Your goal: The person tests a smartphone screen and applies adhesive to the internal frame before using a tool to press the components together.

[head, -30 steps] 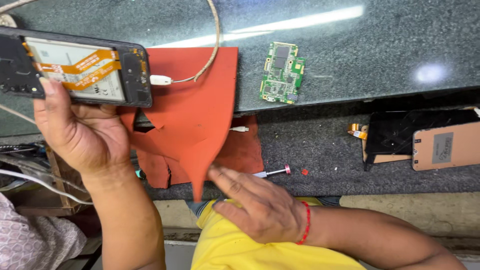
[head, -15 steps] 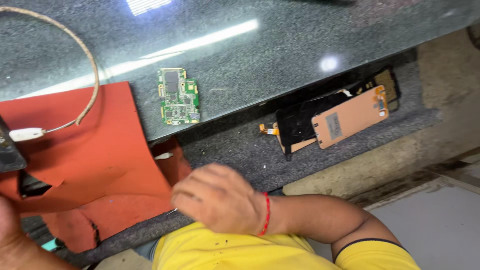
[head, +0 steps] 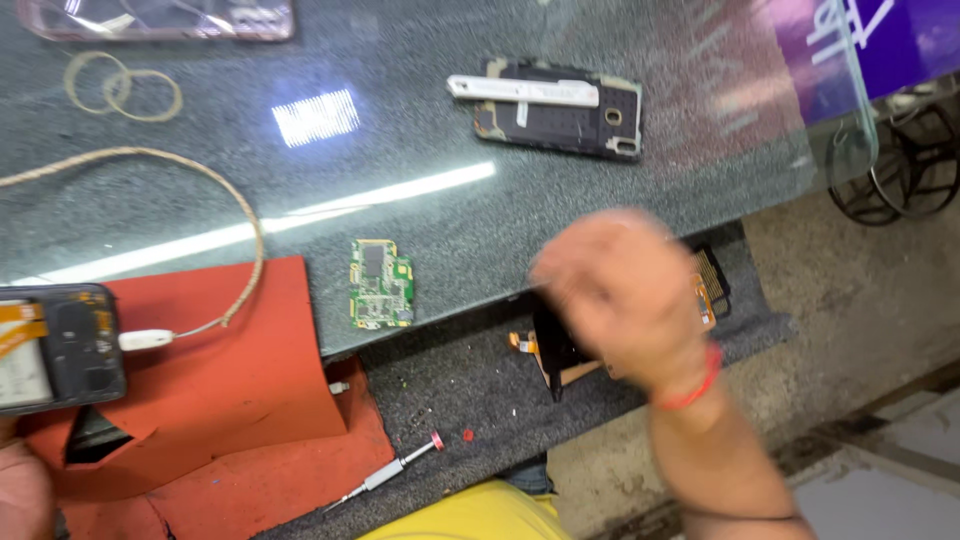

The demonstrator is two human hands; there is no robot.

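Note:
My right hand [head: 622,292] is blurred in motion above a black display panel with orange flex strips [head: 556,352] on the lower grey shelf; its grip cannot be made out. Only the edge of my left hand [head: 20,490] shows at the bottom left, under an opened black phone [head: 60,345] it holds over a red mat [head: 220,390]. A white plug on a braided cable [head: 145,340] enters the phone. A green circuit board [head: 380,283] lies on the glass counter between my hands.
A small screwdriver with a red cap [head: 392,473] lies on the shelf by the mat. A black phone frame with a white strip [head: 560,108] lies further back, with rubber bands [head: 122,86] and a clear case [head: 160,18] at the far left. The counter's right edge [head: 850,120] drops to the floor.
My view has swung right and up the counter. My right hand rose from the shelf by the screwdriver and moved right, over the display panel. My left hand still has the phone.

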